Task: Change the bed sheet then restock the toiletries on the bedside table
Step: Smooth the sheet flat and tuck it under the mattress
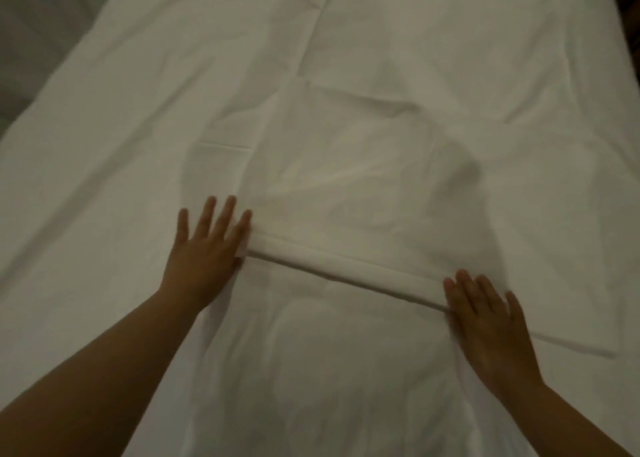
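Dim grey floor strip (31, 58) at far left edge, beside bed. Wide white cotton bed sheet (381, 58) spread over whole bed, creased. L hand (204, 252) flat on sheet, fingers straight + spread, grip wide, holds nothing, touching left end of folded white sheet panel (346, 193). Panel's thick folded edge runs diagonally btwn hands. R hand (485, 321) flat, fingers straight, grip wide, pressing on edge's right part.
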A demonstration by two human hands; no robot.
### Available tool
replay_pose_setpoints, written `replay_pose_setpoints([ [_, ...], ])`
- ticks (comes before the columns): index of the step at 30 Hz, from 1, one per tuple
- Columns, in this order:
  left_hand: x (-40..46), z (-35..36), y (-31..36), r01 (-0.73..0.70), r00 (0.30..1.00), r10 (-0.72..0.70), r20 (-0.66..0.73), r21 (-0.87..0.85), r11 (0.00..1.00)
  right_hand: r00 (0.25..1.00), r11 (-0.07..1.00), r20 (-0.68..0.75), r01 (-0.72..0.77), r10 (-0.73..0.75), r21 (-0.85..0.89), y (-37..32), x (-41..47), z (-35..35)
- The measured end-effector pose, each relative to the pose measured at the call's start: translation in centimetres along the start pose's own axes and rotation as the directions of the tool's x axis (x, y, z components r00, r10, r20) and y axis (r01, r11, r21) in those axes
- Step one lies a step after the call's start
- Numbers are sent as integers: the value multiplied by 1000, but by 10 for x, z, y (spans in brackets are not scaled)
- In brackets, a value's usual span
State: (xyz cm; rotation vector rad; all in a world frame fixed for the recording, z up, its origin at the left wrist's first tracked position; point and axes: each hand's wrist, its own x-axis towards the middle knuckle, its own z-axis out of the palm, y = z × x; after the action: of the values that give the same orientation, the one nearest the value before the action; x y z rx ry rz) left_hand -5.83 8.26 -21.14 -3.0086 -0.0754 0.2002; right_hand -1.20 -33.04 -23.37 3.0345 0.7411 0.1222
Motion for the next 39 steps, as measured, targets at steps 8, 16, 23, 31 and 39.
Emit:
replay_pose_setpoints([
  [8,33,-5,32,-70,990,67,-128,-20,997,942,948,-139,315,-306,50,-90,82,2],
  [16,6,-16,22,-299,923,290,-254,1,954,976,952,-90,211,-196,221,-146,97,-16],
  [23,-71,1,38,-441,887,422,-191,-76,894,961,932,-53,276,-271,233,-149,14,-24],
  [31,-150,-1,9,-463,883,452,-125,-80,883,943,925,-138,325,-302,198,-195,-67,-21],
  [39,-152,8,50,-423,891,405,-207,-51,905,999,981,-46,-29,21,-192,-28,-116,-25],
])
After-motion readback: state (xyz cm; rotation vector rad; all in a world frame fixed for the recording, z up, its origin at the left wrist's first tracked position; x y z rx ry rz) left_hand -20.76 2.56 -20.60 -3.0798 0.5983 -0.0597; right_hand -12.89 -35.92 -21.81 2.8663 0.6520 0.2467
